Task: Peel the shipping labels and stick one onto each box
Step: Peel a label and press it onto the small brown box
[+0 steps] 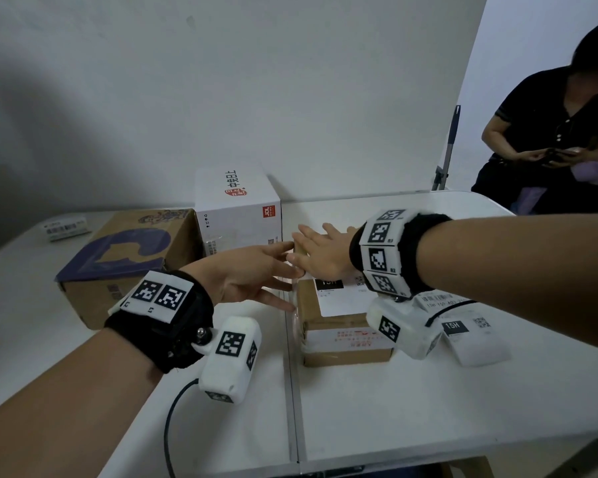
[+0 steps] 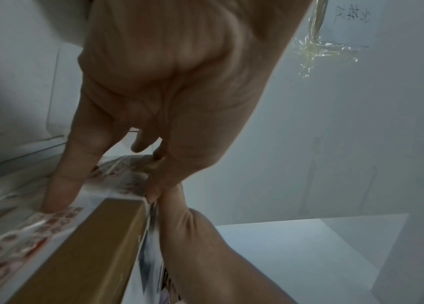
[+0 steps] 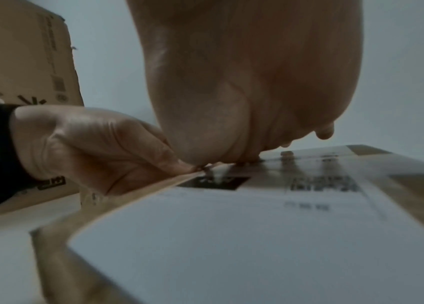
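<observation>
A small brown cardboard box point(image 1: 342, 343) sits mid-table with a white shipping label point(image 1: 342, 300) on its top. My right hand point(image 1: 316, 251) lies flat on the far part of the box top, fingers straight, pressing the label point(image 3: 257, 236) down. My left hand point(image 1: 273, 270) is at the box's left side with fingers extended along that side point(image 2: 57, 185), while the thumb rests at the top edge. Neither hand holds a loose label. A large brown box with purple print point(image 1: 128, 260) and a white box point(image 1: 237, 212) stand to the left and behind.
Loose labels point(image 1: 473, 334) lie just right of the small box, under my right wrist camera. Another pack of labels point(image 1: 66, 228) lies at the far left. A person in black point(image 1: 567, 132) stands beyond the table's far right corner. A seam point(image 1: 292, 391) splits the white table.
</observation>
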`<action>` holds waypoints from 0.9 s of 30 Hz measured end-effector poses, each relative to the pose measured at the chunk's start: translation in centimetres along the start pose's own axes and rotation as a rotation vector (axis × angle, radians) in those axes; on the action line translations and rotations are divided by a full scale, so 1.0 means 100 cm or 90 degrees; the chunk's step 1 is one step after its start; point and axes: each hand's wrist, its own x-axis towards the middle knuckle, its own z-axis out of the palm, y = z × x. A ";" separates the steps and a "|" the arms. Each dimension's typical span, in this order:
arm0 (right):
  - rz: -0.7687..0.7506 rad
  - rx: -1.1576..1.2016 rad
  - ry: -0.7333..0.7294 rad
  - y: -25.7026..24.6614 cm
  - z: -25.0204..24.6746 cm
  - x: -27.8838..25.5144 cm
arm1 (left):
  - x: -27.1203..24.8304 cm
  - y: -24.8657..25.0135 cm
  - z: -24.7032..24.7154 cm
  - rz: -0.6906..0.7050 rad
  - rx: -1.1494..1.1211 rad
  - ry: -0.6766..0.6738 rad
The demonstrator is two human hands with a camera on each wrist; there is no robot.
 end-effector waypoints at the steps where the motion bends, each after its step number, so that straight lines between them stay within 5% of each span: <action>1: -0.007 0.004 0.003 0.000 -0.003 -0.004 | 0.000 -0.001 0.001 -0.001 0.002 0.006; 8: -0.021 0.044 0.009 0.026 0.001 -0.005 | 0.005 0.003 0.014 0.062 0.175 0.088; 21: -0.020 0.061 0.046 0.046 0.031 -0.002 | -0.005 0.004 0.013 0.035 0.324 0.056; 27: -0.035 0.088 0.050 0.035 0.028 0.020 | -0.018 0.006 0.010 0.080 0.220 0.101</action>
